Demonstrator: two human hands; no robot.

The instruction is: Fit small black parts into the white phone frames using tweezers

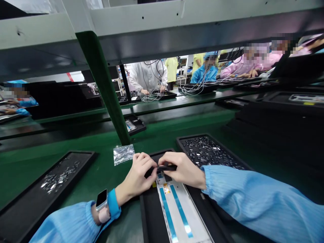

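the silver panel (pixel 176 216), with two blue strips (pixel 182 212) running along it, lies in a black tray (pixel 152 219) on the green bench (pixel 106 168). both hands are at the panel's far end. the right hand (pixel 181 167) has its thumb and fingers clamped on a dark, slender piece (pixel 169 167) just above that end. the left hand (pixel 141 172) bends in beside it, thumb and fingertips drawn close at the panel's far left corner; i cannot tell whether they grip anything. orange tape (pixel 166 189) sits near the panel's far end, and a yellow tab (pixel 154 184) shows at its left edge.

well left of the panel, a long black tray (pixel 22 219) carries a scatter of shiny small parts (pixel 59 177). beyond the panel and to its right, another tray (pixel 193 136) is strewn with many small pieces (pixel 210 152). a clear plastic bag (pixel 124 154) lies beyond the panel to the left, by the foot of a green post (pixel 103 87). further beyond the panel, a person in white (pixel 148 76) works at another bench.
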